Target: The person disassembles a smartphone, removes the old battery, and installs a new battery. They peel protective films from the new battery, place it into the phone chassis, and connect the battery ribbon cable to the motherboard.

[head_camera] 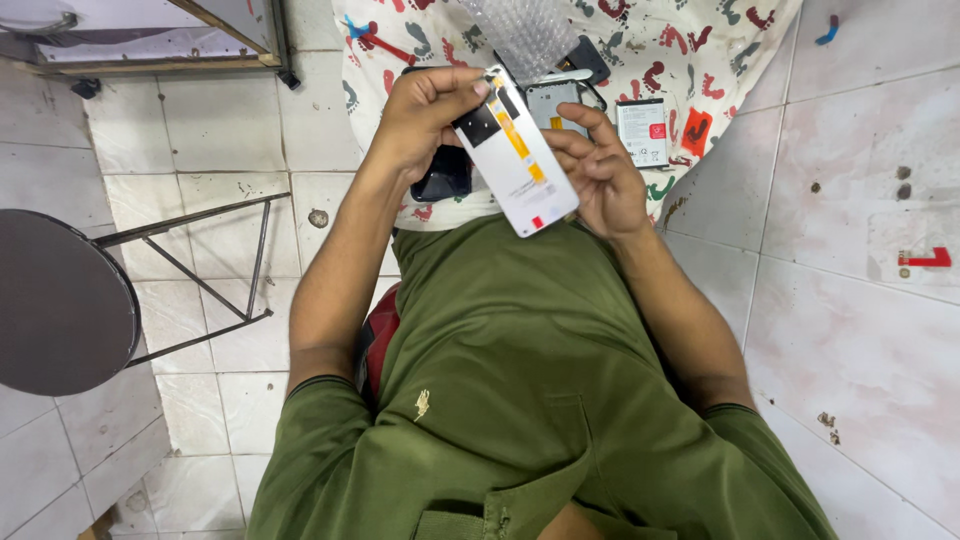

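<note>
Hands meet above the lap: the left hand (425, 115) grips the top of a white rectangular phone back panel with an orange strip (515, 155), the right hand (600, 175) steadies its side. Judged best: firm edge grip, gentle prying over the footprint-patterned cloth (720, 60).

1. Floor (850, 200): large off-white tiles with grey grout lines, stained and chipped in places.
2. Stool (60, 300): round dark seat on a thin metal frame, at the left edge.
3. Cabinet (150, 40): wooden-framed base, top left corner.
4. Cloth (720, 50): white, printed with coloured footprints, spread over the floor.
5. Light: even, soft shadows.
</note>
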